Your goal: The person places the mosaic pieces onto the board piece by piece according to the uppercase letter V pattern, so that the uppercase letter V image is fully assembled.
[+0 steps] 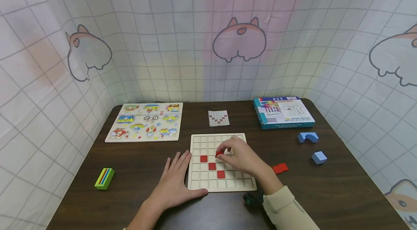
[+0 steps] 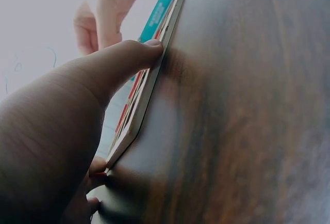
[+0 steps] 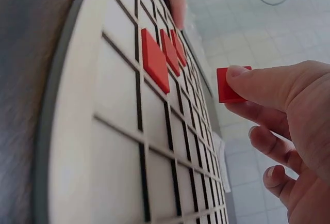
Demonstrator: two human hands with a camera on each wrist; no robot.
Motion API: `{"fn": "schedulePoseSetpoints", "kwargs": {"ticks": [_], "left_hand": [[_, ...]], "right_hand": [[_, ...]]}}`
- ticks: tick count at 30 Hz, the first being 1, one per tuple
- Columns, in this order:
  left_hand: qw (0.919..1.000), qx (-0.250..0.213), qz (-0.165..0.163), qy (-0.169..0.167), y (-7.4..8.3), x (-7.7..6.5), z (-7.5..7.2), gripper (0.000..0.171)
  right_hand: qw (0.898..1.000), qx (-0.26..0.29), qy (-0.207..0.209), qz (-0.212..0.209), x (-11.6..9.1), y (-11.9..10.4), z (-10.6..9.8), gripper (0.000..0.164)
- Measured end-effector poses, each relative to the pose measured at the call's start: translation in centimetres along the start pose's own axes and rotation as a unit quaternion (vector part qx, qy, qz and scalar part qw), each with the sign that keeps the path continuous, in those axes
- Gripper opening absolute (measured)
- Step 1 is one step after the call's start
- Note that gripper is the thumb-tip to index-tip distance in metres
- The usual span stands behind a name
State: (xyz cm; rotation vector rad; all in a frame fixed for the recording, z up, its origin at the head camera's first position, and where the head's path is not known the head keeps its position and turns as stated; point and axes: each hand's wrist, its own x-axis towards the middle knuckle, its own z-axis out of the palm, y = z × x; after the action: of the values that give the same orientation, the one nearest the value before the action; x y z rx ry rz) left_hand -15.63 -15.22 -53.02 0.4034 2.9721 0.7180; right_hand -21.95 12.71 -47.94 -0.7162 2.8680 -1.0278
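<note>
A pale grid board [image 1: 198, 185] lies on the dark table, with red square tiles [image 1: 212, 166] set in a diagonal on its left and middle part. My right hand [image 1: 241, 155] holds another red square tile [image 3: 227, 91] between thumb and forefinger, above the board's grid. In the right wrist view the other fingers curl loosely below that tile. My left hand [image 1: 176, 181] lies spread at the board's lower left corner, its thumb [image 2: 131, 53] along the front edge and its fingers at the left edge.
Loose red tiles [image 1: 280, 168] lie right of the board, partly behind my right wrist. Beyond the board is a small pattern card [image 1: 219, 118]. A picture puzzle board [image 1: 144, 123], a flat box [image 1: 285, 112], a blue arch [image 1: 308, 137], a light blue block [image 1: 319, 157] and a striped green block [image 1: 104, 178] stand around.
</note>
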Motion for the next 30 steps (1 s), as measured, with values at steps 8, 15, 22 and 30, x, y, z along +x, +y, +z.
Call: {"fn": "schedulePoseSetpoints", "kwargs": {"ticks": [8,15,22,30], "left_hand": [[1.0,-0.006,0.001,0.0,-0.1,-0.1,0.0,0.141],[0.9999,-0.008,0.005,0.005,-0.2,-0.1,0.0,0.14],[1.0,-0.008,0.005,0.003,-0.2,-0.1,0.0,0.14],[0.9999,-0.008,0.01,0.003,0.0,-0.2,0.0,0.14]], "right_hand": [[1.0,0.0,-0.013,-0.027,2.0,-1.0,0.9,0.008],[0.999,0.019,-0.028,-0.022,3.7,-1.4,1.8,0.008],[0.999,0.027,-0.032,-0.016,5.1,-1.9,2.7,0.013],[0.999,0.021,-0.042,-0.009,6.3,-2.0,3.9,0.009]]}}
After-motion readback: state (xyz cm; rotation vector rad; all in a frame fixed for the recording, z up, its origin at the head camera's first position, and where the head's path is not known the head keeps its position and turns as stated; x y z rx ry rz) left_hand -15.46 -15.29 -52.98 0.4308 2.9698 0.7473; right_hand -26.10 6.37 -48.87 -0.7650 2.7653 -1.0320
